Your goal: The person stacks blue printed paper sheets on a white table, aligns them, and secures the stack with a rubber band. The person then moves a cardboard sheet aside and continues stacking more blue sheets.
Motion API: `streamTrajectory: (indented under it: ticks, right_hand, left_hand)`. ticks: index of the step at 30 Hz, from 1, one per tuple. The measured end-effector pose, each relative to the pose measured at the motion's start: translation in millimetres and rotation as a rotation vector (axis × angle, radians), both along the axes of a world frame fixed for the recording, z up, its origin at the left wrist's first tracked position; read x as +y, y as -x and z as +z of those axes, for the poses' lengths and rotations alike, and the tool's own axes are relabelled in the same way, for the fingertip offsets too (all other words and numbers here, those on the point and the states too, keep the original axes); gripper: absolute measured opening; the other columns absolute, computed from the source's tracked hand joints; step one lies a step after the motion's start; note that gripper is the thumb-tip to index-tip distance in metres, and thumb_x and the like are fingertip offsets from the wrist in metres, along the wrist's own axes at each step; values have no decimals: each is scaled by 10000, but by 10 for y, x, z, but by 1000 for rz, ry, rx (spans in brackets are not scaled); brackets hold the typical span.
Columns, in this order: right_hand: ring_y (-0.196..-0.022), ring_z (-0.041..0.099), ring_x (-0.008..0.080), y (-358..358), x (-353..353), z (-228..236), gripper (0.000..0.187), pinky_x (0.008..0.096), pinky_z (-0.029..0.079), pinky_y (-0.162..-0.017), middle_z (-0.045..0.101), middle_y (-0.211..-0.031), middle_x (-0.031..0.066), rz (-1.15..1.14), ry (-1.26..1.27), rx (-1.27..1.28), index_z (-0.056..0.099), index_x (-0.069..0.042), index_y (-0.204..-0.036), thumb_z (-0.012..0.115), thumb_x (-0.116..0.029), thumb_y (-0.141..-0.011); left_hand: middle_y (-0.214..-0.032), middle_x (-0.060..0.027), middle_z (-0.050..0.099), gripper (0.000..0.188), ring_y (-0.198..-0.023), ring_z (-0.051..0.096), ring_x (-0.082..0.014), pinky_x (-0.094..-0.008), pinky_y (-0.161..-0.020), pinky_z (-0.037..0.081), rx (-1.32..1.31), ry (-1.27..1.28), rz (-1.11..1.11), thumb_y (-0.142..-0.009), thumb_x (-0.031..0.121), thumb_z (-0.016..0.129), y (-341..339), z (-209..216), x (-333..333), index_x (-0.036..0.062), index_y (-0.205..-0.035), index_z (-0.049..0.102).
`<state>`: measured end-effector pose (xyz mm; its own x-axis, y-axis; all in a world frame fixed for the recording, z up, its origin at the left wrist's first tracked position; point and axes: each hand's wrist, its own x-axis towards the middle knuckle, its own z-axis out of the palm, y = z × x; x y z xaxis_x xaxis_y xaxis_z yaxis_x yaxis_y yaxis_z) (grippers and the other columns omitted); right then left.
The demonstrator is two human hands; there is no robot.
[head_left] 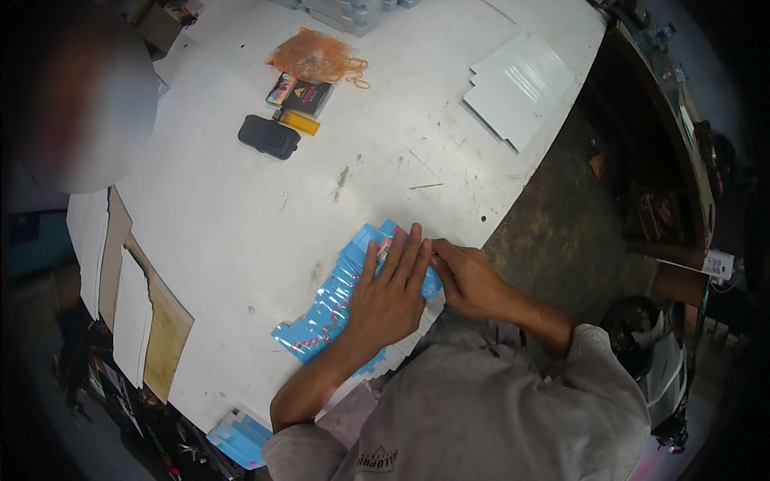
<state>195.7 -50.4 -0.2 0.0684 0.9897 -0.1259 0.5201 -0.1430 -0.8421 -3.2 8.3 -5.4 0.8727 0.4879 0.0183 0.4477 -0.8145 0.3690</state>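
Note:
A fanned-out row of flat, glossy blue printed carton blanks (311, 330) runs slantwise along the near edge of the white table, its pieces overlapping. My left hand (389, 303) lies flat across the row with its fingers stretched out and apart, covering part of the print. At the row's right end my right hand (472, 279) has its fingers curled against the edge of the blanks. The fingers seem to pinch the end blanks, though the tips are partly hidden.
On the white table (224, 232) lie a black case (269, 138), a yellow lighter (300, 122), a dark pack (308, 96) and an orange plastic bag (305, 54). White sheets (521, 92) are stacked far right. More blue blanks (241, 437) sit lower left. A blurred person is upper left.

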Motion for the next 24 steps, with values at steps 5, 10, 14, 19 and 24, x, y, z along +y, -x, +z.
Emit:
streamTrajectory:
  ticks: [5, 10, 14, 19, 24]
  right_hand:
    - [-1060, 660, 416, -870, 722, -205, 404, 534, 532, -846, 672, -1150, 270, -397, -395, -761, 638, -19, -1332, 715, -164, -963]
    - [-1096, 671, 407, -1036, 726, -192, 419, 491, 535, -943, 675, -1270, 263, -419, -262, -352, 628, -46, -1381, 634, -20, -964]
    - [-820, 638, 354, -564, 545, -138, 433, 441, 524, -754, 642, -924, 187, -144, -475, -674, 659, -45, -1351, 683, -16, -919]
    - [-848, 659, 473, -118, 295, 133, 382, 520, 510, -743, 654, -893, 307, -118, -65, -238, 627, 3, -1341, 643, -82, -968]
    - [-812, 686, 478, -143, 190, -58, 222, 532, 536, -718, 677, -866, 302, -56, 131, -175, 643, -1, -1190, 605, -110, -1000]
  left_hand:
    - [-1631, -320, 358, 777, -1544, 341, -435, -587, -1275, 214, 4, 37, -55, -911, 288, 663, 10, 56, 112, -130, -1516, 412]
    - [-1571, -281, 472, 669, -1492, 425, -419, -568, -1232, 296, -104, 130, -10, -992, 351, 629, -40, 64, 143, -94, -1474, 502]
    - [-1521, -250, 546, 576, -1443, 486, -415, -553, -1191, 351, -72, 70, 15, -1016, 339, 604, 2, -22, 43, -47, -1443, 569]
    - [-1599, -282, 435, 657, -1525, 381, -402, -560, -1241, 276, -62, 20, 53, -975, 330, 638, -12, 82, 34, -35, -1506, 506]
    - [-1639, -303, 355, 741, -1569, 303, -404, -579, -1275, 206, 34, -10, -58, -964, 376, 640, -3, 31, 73, -65, -1530, 452]
